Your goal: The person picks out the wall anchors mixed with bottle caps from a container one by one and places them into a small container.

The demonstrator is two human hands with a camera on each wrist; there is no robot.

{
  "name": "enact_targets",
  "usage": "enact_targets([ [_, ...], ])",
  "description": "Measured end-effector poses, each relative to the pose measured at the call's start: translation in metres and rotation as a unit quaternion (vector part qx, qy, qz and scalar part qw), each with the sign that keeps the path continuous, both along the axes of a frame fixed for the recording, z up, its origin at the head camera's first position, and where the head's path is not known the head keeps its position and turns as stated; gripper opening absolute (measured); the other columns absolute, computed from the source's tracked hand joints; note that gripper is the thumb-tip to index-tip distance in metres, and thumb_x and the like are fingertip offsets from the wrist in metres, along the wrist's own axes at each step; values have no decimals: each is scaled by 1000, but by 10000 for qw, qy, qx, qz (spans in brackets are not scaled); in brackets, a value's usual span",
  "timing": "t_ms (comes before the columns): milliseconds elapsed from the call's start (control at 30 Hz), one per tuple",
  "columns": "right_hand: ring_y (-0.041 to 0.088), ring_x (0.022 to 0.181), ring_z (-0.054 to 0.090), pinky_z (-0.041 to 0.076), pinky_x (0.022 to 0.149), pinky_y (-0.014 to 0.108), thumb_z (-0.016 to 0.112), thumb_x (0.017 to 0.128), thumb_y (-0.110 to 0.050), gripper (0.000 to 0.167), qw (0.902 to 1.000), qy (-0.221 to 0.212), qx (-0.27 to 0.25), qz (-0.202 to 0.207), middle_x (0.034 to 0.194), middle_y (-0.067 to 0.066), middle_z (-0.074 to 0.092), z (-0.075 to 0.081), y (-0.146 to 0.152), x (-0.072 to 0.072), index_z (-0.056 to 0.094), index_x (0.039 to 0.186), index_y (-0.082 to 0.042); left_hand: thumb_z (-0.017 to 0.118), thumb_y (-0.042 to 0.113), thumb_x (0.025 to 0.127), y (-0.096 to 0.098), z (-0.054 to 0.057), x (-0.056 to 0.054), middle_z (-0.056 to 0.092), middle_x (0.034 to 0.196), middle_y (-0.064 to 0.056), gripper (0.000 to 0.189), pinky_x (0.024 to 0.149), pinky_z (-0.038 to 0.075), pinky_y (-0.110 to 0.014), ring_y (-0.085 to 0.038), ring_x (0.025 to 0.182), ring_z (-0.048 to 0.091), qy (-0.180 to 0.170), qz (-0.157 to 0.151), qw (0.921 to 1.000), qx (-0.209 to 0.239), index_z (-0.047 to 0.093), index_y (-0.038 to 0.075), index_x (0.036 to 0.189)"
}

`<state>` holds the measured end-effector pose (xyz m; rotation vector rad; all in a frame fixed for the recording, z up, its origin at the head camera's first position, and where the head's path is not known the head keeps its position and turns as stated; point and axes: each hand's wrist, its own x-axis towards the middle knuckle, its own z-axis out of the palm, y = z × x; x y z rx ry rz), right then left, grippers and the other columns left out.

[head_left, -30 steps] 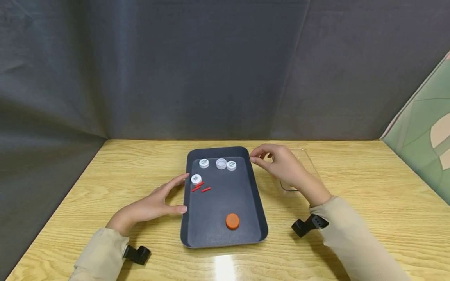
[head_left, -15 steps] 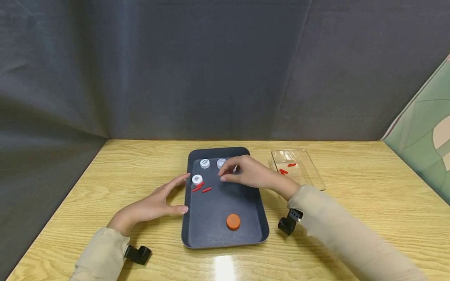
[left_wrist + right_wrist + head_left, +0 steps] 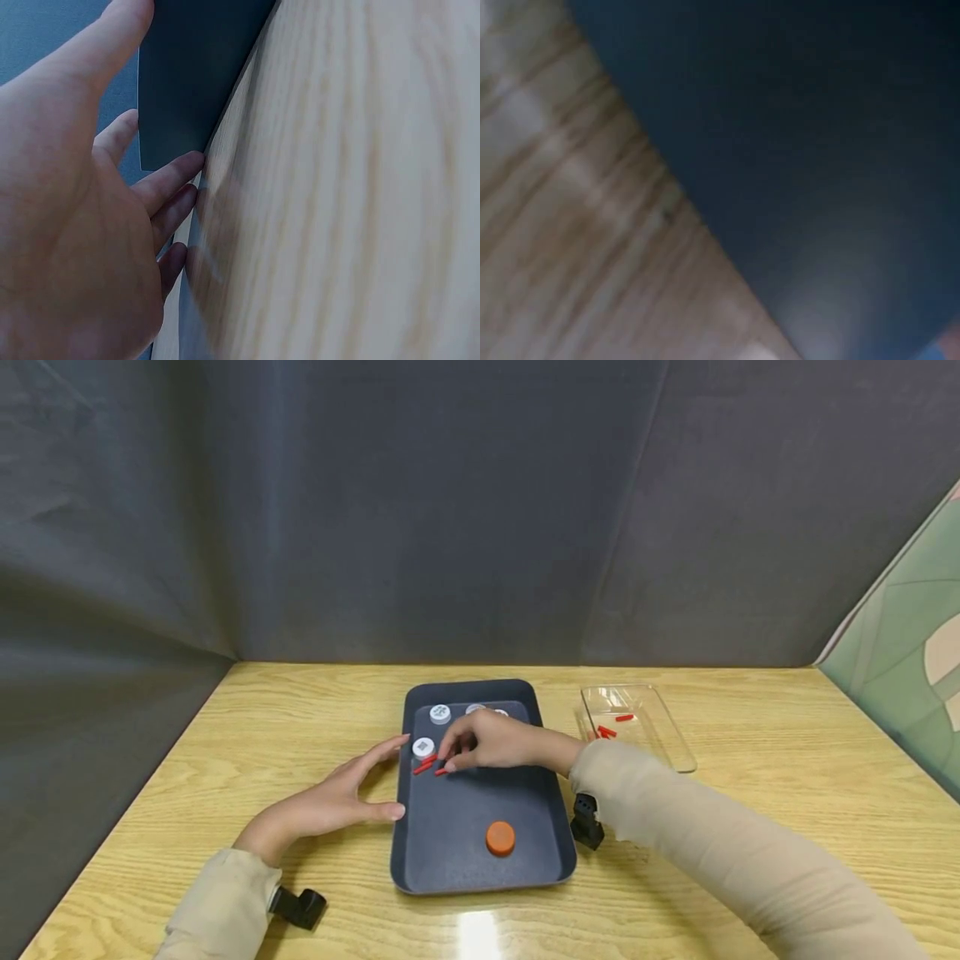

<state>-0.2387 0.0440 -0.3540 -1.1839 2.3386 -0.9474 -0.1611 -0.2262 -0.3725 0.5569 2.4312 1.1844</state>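
My left hand [image 3: 330, 802] rests against the left side of a dark tray [image 3: 480, 868], thumb and fingers spread apart; in the left wrist view the fingers [image 3: 169, 184] reach along the tray's wall. Over the tray, my right hand [image 3: 491, 741] reaches down with thumb and index finger a little apart. Its fingertips are at a short red stick [image 3: 441, 772], partly covered by the hand. Beside it lie two more red sticks [image 3: 423, 768], close to a white bottle cap [image 3: 423, 747]. The right wrist view is blurred and shows mainly tray and table.
An orange cap [image 3: 500, 838] sits near the tray's front. Another white cap [image 3: 440, 714] is at the back left, with two more partly hidden behind the right hand. To the right, a clear glass dish [image 3: 660, 735] holds several red sticks [image 3: 607, 732].
My right hand has moved left from the glass dish, across the tray, down to the red sticks, uncovering the dish and its sticks. The left hand has stayed at the tray's side.
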Motion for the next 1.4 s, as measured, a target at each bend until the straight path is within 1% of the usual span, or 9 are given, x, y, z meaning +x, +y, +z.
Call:
enact_targets([
  [167, 6, 75, 56, 48, 67, 22, 78, 87, -13, 12, 9992, 381, 36, 118, 88, -7, 63, -9, -7, 3, 76, 99, -12, 74, 44, 88, 1, -1, 0, 27, 160, -11, 90, 110, 14, -70, -39, 146, 18, 64, 1, 10000, -26, 19, 33, 158],
  [300, 5, 75, 54, 47, 67, 22, 80, 86, -14, 12, 9977, 677, 57, 87, 86, -6, 61, -13, -9, 3, 76, 97, -12, 74, 44, 88, 1, 0, 0, 27, 160, -11, 90, 110, 13, -70, -38, 146, 18, 47, 30, 10000, -26, 19, 33, 159],
  [467, 5, 76, 54, 47, 69, 22, 80, 85, -16, 10, 9970, 764, 83, 17, 85, -5, 60, -13, -11, 3, 76, 93, -12, 74, 43, 88, 1, 0, 0, 27, 160, -11, 90, 110, 14, -69, -38, 147, 18, 21, 63, 10000, -22, 19, 33, 158],
  [600, 4, 75, 54, 47, 69, 22, 79, 86, -16, 6, 9965, 824, 109, 57, 83, -6, 59, -12, -12, 3, 76, 90, -13, 74, 42, 88, 0, 0, 0, 27, 160, -11, 90, 110, 14, -69, -37, 147, 18, 11, 63, 10000, -17, 19, 33, 159],
  [733, 4, 75, 53, 47, 69, 21, 78, 87, -17, 5, 9963, 838, 170, 115, 82, -7, 58, -9, -11, 4, 76, 89, -13, 74, 41, 89, 0, 0, 0, 26, 160, -11, 89, 110, 14, -69, -37, 147, 17, -2, 62, 10000, -10, 19, 34, 158],
  [900, 5, 74, 55, 48, 69, 23, 76, 89, -17, 5, 9979, 589, 199, 154, 85, -7, 60, -1, -4, 3, 75, 92, -14, 74, 43, 88, 0, -1, 0, 26, 160, -10, 88, 110, 14, -69, -38, 147, 16, -38, 63, 10000, -26, 20, 38, 157],
  [1067, 6, 72, 59, 50, 68, 25, 74, 91, -18, 6, 9991, 412, 48, -28, 84, -8, 66, 12, 8, 3, 74, 95, -13, 74, 43, 88, 0, -1, 0, 25, 160, -11, 88, 110, 14, -69, -38, 147, 16, -43, 61, 10000, 17, 20, 37, 157],
  [1267, 8, 76, 60, 52, 69, 28, 73, 92, -18, 6, 9968, 705, -330, -174, 87, -9, 67, 34, 20, 7, 74, 96, -13, 75, 42, 87, 0, -2, 0, 24, 161, -12, 89, 110, 14, -71, -39, 147, 16, -82, 103, 9999, 1, 20, 38, 157],
  [1400, 9, 77, 59, 52, 69, 29, 72, 93, -18, 5, 9947, 829, -498, -339, 89, -10, 67, 43, 25, 11, 74, 96, -14, 75, 41, 88, -1, -2, 0, 26, 160, -12, 89, 110, 14, -70, -39, 147, 17, -5, 94, 10000, 11, 20, 37, 157],
])
